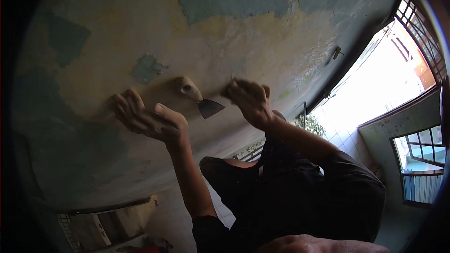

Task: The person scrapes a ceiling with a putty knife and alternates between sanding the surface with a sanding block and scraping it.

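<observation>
A scraper with a pale handle (pixel 190 89) and a dark triangular blade (pixel 210 108) shows between my two hands, in front of the worn wall (pixel 206 42). Neither hand visibly touches it. To its left, my left hand (pixel 152 119) is open, with the palm turned up and the fingers loosely curled and apart. My right hand (pixel 251 100) is on the blade's side, fingers stretched toward the wall and somewhat blurred by motion. It looks open, and a dark patch at its fingertips is too unclear to name.
Flaking paint marks the wall around both hands. A bright barred opening (pixel 389 70) lies at the right, above a smaller window (pixel 424 147). Pale floor tiles (pixel 347 140) show beyond my right arm. A recess (pixel 105 227) is at the lower left.
</observation>
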Demonstrator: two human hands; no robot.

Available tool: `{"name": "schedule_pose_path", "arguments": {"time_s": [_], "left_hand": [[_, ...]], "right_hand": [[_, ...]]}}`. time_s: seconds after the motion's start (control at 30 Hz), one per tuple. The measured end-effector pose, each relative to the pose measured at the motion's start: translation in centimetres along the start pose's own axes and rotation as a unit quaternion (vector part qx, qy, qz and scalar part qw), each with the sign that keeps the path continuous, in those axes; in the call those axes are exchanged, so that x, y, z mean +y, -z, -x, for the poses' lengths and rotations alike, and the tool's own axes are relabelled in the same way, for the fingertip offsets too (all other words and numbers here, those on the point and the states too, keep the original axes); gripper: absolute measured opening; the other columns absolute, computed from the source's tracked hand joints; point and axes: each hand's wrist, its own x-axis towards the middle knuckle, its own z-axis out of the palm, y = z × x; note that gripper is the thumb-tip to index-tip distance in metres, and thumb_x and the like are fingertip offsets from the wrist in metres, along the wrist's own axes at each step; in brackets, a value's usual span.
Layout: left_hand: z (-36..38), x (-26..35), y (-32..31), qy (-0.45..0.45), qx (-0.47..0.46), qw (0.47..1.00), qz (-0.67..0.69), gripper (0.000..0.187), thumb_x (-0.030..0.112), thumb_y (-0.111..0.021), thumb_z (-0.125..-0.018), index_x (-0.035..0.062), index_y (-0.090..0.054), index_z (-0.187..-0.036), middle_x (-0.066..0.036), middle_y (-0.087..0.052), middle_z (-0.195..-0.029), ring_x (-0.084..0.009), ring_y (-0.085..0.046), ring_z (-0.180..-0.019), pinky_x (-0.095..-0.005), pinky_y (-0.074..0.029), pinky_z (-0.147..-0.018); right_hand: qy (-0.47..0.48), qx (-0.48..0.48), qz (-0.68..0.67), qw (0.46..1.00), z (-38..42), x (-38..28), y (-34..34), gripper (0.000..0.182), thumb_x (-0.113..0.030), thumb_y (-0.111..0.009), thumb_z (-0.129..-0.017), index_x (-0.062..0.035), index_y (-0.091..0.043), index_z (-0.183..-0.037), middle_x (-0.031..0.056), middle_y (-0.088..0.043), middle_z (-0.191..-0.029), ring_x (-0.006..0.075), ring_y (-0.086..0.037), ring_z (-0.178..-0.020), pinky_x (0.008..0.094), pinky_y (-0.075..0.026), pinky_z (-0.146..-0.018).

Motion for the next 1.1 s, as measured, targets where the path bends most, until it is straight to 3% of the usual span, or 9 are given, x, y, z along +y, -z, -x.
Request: {"name": "schedule_pose_path", "arguments": {"time_s": [0.2,0.27,0.4,0.43,0.5,0.53,0.93,1.03,1.1], "left_hand": [[7.1,4.9,3.8,0.032,-0.086,0.990,0.104,0.040,0.031,-0.051,-0.103,-0.0015,-0.056,-0.126,-0.023,-0.053,-0.135,-0.0417,-0.048,-0.131,-0.0556,-0.040,-0.107],[11.6,7.4,4.8,0.063,-0.134,0.967,0.207,0.028,0.016,-0.072,-0.091,0.0013,-0.056,-0.109,-0.018,-0.057,-0.113,-0.0361,-0.056,-0.111,-0.0498,-0.047,-0.094],[16.6,11.5,6.4,0.336,-0.324,0.831,0.303,0.043,0.014,-0.082,-0.088,-0.0024,-0.053,-0.114,-0.016,-0.058,-0.109,-0.0290,-0.061,-0.102,-0.0410,-0.050,-0.089],[17.4,11.6,6.6,0.337,-0.329,0.829,0.302,0.043,0.014,-0.082,-0.088,-0.0024,-0.053,-0.114,-0.016,-0.058,-0.109,-0.0290,-0.061,-0.102,-0.0410,-0.050,-0.089],[18.2,11.7,7.1,0.568,-0.382,0.610,0.399,0.046,0.016,-0.081,-0.090,-0.0059,-0.056,-0.123,-0.015,-0.063,-0.117,-0.0236,-0.065,-0.102,-0.0368,-0.052,-0.089],[18.3,11.6,7.4,0.569,-0.384,0.610,0.395,0.046,0.016,-0.081,-0.090,-0.0059,-0.056,-0.123,-0.015,-0.063,-0.117,-0.0236,-0.065,-0.102,-0.0368,-0.052,-0.089],[16.7,9.7,10.3,0.633,-0.315,0.581,0.402,0.033,0.019,-0.073,-0.097,-0.0069,-0.067,-0.118,-0.011,-0.072,-0.107,-0.0141,-0.067,-0.098,-0.0310,-0.053,-0.083],[16.9,9.3,10.6,0.629,-0.311,0.577,0.417,0.036,0.020,-0.071,-0.099,-0.0049,-0.065,-0.123,-0.009,-0.069,-0.112,-0.0152,-0.065,-0.101,-0.0305,-0.051,-0.090],[18.6,9.0,10.4,0.598,-0.293,0.610,0.429,0.034,0.019,-0.072,-0.098,-0.0046,-0.065,-0.121,-0.009,-0.069,-0.112,-0.0155,-0.064,-0.102,-0.0309,-0.049,-0.092]], "right_hand": [[-0.257,-0.211,-0.076,0.940,7.9,-2.3,3.7,0.036,-0.017,-0.075,-0.091,-0.0082,-0.072,-0.126,0.0096,-0.070,-0.130,0.0248,-0.062,-0.113,0.0412,-0.046,-0.095],[-0.493,-0.201,-0.252,0.808,9.3,-3.1,4.1,0.031,-0.021,-0.063,-0.102,-0.0059,-0.070,-0.128,0.0103,-0.073,-0.123,0.0237,-0.066,-0.095,0.0393,-0.053,-0.089],[-0.642,-0.275,-0.446,0.560,8.1,-2.9,6.1,0.037,-0.025,-0.053,-0.109,0.0066,-0.067,-0.124,0.0061,-0.074,-0.100,0.0086,-0.065,-0.090,0.0268,-0.055,-0.080],[-0.643,-0.264,-0.474,0.541,8.5,-2.9,6.0,0.038,-0.025,-0.053,-0.109,0.0067,-0.068,-0.123,0.0042,-0.073,-0.093,0.0084,-0.066,-0.085,0.0265,-0.055,-0.076],[-0.634,-0.281,-0.499,0.520,7.5,-2.9,6.5,0.037,-0.025,-0.054,-0.109,0.0070,-0.067,-0.124,0.0049,-0.073,-0.095,0.0086,-0.066,-0.085,0.0264,-0.055,-0.077],[-0.622,-0.297,-0.523,0.501,7.0,-3.0,6.6,0.038,-0.024,-0.055,-0.109,0.0073,-0.067,-0.124,0.0056,-0.073,-0.096,0.0089,-0.067,-0.086,0.0263,-0.055,-0.077],[-0.556,-0.339,-0.470,0.596,8.9,-6.4,6.2,0.036,-0.022,-0.059,-0.106,0.0052,-0.067,-0.128,0.0108,-0.074,-0.108,0.0121,-0.068,-0.098,0.0296,-0.056,-0.085],[-0.562,-0.329,-0.390,0.651,7.1,-6.2,5.5,0.032,-0.022,-0.064,-0.102,0.0035,-0.071,-0.120,0.0143,-0.075,-0.101,0.0159,-0.069,-0.084,0.0338,-0.055,-0.077],[-0.428,-0.242,-0.323,0.808,4.2,-5.3,4.7,0.029,-0.018,-0.070,-0.097,0.0006,-0.072,-0.120,0.0149,-0.072,-0.096,0.0208,-0.070,-0.076,0.0360,-0.055,-0.073]]}}
